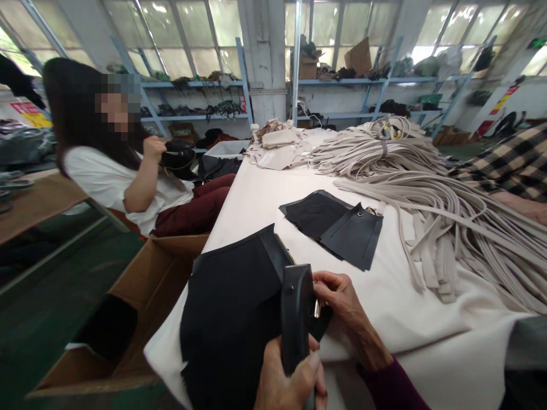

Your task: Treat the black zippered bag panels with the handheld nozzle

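My left hand is wrapped round a long, stiff, black leather-like piece with a squared upper end, held up above the table's near side. On its right side, my right hand is closed in a pinch at a small gold-coloured metal piece, perhaps a zipper pull; the fingertips are partly hidden. Large black fabric panels lie to the left, one edged with a gold-coloured strip. Farther back lie smaller black panels, one with a metal eyelet and a ring.
Bundles of beige straps spread over the right of the white-covered table, with beige pieces at the back. An open cardboard box stands at the left edge. A co-worker sits at left; a checked sleeve shows at right.
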Demonstrator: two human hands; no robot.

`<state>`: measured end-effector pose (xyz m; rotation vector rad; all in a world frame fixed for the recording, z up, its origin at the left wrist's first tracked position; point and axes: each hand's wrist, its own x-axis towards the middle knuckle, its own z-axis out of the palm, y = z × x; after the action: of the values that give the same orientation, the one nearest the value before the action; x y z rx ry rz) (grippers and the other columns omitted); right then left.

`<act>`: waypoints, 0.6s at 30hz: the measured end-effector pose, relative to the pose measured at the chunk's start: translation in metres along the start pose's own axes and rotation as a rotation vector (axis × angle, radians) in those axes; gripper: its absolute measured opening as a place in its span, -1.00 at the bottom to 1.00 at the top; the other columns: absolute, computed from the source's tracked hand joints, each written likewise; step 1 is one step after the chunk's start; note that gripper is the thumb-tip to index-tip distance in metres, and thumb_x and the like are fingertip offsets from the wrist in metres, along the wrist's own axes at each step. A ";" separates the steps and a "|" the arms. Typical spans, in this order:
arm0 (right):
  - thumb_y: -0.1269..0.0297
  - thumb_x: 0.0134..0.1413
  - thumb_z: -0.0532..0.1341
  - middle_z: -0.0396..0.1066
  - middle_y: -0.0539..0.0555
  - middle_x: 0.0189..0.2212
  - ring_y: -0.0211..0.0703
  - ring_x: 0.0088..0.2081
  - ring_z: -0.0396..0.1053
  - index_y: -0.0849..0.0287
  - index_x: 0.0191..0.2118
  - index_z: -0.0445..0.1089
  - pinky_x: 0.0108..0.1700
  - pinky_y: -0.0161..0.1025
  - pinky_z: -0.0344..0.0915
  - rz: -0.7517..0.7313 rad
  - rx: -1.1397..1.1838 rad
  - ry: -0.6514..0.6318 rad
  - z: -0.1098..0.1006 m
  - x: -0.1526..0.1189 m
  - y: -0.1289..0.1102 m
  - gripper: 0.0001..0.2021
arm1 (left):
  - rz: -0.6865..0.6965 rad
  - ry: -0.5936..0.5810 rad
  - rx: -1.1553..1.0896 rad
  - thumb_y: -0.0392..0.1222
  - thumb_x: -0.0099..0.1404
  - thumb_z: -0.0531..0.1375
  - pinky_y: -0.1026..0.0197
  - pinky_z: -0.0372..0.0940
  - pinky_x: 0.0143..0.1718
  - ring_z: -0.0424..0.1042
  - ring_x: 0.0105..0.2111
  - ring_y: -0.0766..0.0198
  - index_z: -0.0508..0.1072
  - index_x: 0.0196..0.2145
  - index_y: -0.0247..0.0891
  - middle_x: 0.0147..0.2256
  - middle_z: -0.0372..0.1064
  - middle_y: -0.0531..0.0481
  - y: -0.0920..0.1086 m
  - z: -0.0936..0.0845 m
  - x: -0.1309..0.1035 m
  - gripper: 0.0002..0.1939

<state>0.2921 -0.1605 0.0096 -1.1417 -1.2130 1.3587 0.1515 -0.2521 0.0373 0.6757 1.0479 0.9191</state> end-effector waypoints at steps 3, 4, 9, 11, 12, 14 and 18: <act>0.24 -0.08 0.25 0.28 -0.05 -0.63 -0.37 -0.60 0.09 0.29 -0.40 0.48 -0.54 -0.37 0.00 0.012 0.016 0.000 0.004 -0.007 0.001 -0.81 | 0.070 -0.034 -0.014 0.04 0.13 0.20 0.37 0.16 -0.73 0.19 -0.79 0.45 0.21 -0.29 -0.29 -0.69 0.25 0.19 0.001 -0.003 0.003 -0.63; 0.24 -0.08 0.26 0.30 -0.04 -0.62 -0.36 -0.59 0.10 0.28 -0.41 0.48 -0.54 -0.37 0.01 0.023 0.033 0.018 0.005 -0.008 0.001 -0.81 | 0.090 -0.026 -0.021 0.03 0.15 0.20 0.37 0.18 -0.73 0.20 -0.78 0.45 0.22 -0.28 -0.29 -0.68 0.26 0.19 0.002 -0.003 0.003 -0.65; 0.24 -0.27 0.35 0.33 -0.02 -0.63 -0.32 -0.60 0.17 0.27 -0.50 0.45 -0.55 -0.36 0.10 0.143 0.255 0.224 0.013 0.006 0.005 -0.80 | 0.165 0.028 -0.062 -0.02 0.16 0.20 0.34 0.22 -0.72 0.22 -0.78 0.43 0.26 -0.31 -0.30 -0.70 0.24 0.19 0.006 -0.009 -0.005 -0.69; 0.22 -0.30 0.36 0.34 -0.02 -0.62 -0.31 -0.58 0.20 0.26 -0.50 0.44 -0.54 -0.36 0.14 0.154 0.295 0.274 0.018 0.014 0.005 -0.78 | 0.196 0.048 -0.072 -0.03 0.17 0.20 0.32 0.24 -0.72 0.24 -0.78 0.41 0.27 -0.31 -0.31 -0.69 0.25 0.18 0.006 -0.012 -0.010 -0.71; 0.21 -0.29 0.36 0.34 -0.02 -0.61 -0.32 -0.58 0.19 0.26 -0.50 0.43 -0.54 -0.37 0.14 0.149 0.297 0.287 0.020 0.016 0.005 -0.78 | 0.209 0.051 -0.079 -0.05 0.18 0.20 0.32 0.24 -0.72 0.24 -0.77 0.41 0.28 -0.31 -0.31 -0.68 0.26 0.18 0.006 -0.014 -0.012 -0.73; 0.16 -0.20 0.34 0.31 -0.04 -0.62 -0.35 -0.59 0.18 0.27 -0.47 0.43 -0.55 -0.39 0.13 0.137 0.252 0.249 0.023 0.016 0.003 -0.75 | 0.218 0.049 -0.097 -0.09 0.20 0.19 0.32 0.23 -0.71 0.25 -0.77 0.42 0.28 -0.30 -0.31 -0.66 0.27 0.17 0.006 -0.019 -0.016 -0.76; 0.09 0.14 0.12 0.33 -0.02 -0.55 -0.30 -0.52 0.29 0.27 -0.19 0.40 -0.43 -0.33 0.28 0.034 -0.064 -0.048 0.015 -0.005 0.003 -0.67 | 0.211 0.070 -0.110 -0.07 0.21 0.18 0.34 0.19 -0.70 0.23 -0.75 0.42 0.27 -0.26 -0.29 -0.63 0.27 0.17 0.008 -0.028 -0.024 -0.74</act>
<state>0.2774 -0.1671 0.0074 -1.1850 -1.2848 1.3879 0.1185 -0.2681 0.0434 0.6746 0.9923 1.1825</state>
